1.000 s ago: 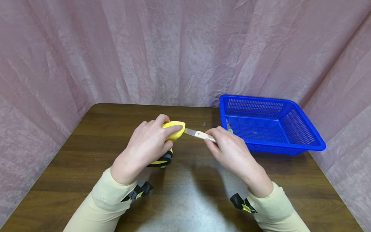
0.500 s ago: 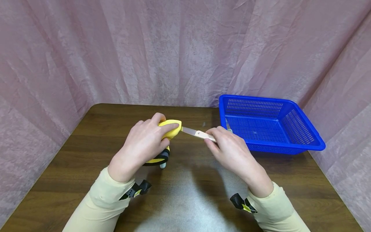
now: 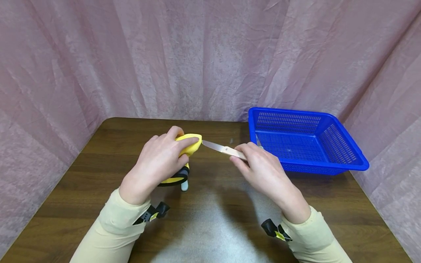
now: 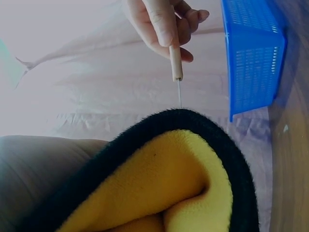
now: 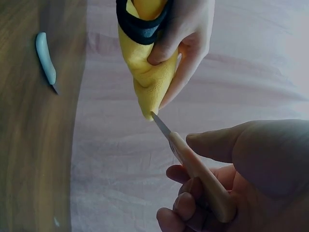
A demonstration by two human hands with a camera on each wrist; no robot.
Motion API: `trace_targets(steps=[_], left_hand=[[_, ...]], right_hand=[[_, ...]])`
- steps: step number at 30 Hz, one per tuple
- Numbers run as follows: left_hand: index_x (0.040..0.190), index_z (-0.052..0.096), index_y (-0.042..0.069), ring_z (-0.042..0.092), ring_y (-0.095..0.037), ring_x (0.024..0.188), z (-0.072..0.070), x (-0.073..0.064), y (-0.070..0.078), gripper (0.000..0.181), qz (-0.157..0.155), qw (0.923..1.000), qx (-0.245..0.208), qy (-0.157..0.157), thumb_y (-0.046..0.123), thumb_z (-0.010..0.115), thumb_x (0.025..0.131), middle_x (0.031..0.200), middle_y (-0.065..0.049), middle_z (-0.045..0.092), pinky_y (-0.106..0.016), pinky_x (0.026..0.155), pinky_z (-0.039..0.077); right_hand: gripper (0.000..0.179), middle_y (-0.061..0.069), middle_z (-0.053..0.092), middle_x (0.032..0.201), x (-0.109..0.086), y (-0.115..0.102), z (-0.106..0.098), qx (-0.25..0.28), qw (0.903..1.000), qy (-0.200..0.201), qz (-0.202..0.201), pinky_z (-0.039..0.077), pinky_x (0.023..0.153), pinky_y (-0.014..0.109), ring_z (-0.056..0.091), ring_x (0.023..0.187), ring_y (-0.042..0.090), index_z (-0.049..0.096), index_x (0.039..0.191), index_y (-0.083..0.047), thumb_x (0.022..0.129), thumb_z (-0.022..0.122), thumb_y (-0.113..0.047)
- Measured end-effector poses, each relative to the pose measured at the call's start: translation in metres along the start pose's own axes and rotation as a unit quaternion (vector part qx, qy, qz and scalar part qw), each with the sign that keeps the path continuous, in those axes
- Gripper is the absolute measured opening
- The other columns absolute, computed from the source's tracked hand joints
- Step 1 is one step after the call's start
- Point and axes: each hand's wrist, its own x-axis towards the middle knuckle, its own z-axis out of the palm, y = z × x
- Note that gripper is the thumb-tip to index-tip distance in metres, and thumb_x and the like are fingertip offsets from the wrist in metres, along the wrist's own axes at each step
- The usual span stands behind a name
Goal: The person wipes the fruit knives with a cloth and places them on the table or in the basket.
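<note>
My left hand [image 3: 158, 153] pinches a folded yellow cloth [image 3: 192, 145] with a dark edge, its index finger lying along the top. In the right wrist view the cloth [image 5: 145, 72] narrows to a point that meets the tip of a knife's blade. That knife [image 3: 234, 152] has a beige handle, which my right hand [image 3: 263, 170] grips between thumb and curled fingers. Below the hanging cloth, a second knife with a pale blue-green handle [image 5: 45, 55] lies on the table; in the head view only its handle end [image 3: 184, 185] shows.
At the right rear of the brown wooden table [image 3: 98, 175] stands a blue mesh basket [image 3: 323, 167]. Inside, by its left wall, lies another knife [image 3: 258, 141], partly hidden. A pink curtain [image 3: 197, 62] hangs behind the table.
My left hand has drawn the cloth leftward along the blade, baring it out to the tip. More of the pale handle on the table now shows. The right hand has barely moved.
</note>
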Motion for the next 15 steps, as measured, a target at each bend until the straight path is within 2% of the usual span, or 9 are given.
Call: trace_targets(steps=[7,15], left_hand=[[0.139,0.077,0.029,0.067,-0.031,0.078,-0.0023,-0.0002,-0.0016,0.053,-0.007,1.0,-0.004,-0.006,0.008,0.075,0.09,0.128,-0.014,0.065,-0.049,0.073,0.053],[0.141,0.076,0.029,0.069,-0.032,0.083,-0.0048,-0.0014,-0.0018,0.055,-0.004,0.9999,-0.009,0.007,0.007,0.074,0.09,0.129,-0.015,0.065,-0.05,0.074,0.054]], right_hand=[[0.019,-0.004,0.067,0.094,-0.0004,0.0006,-0.002,0.007,1.0,0.007,0.002,0.052,0.071,0.048,0.061,0.081,0.019,0.077,0.12,-0.016,0.105,0.076,-0.027],[0.019,-0.003,0.07,0.095,-0.0006,0.0016,-0.0013,0.004,0.9998,0.018,-0.004,0.053,0.07,0.047,0.062,0.082,0.02,0.074,0.122,-0.015,0.104,0.078,-0.021]])
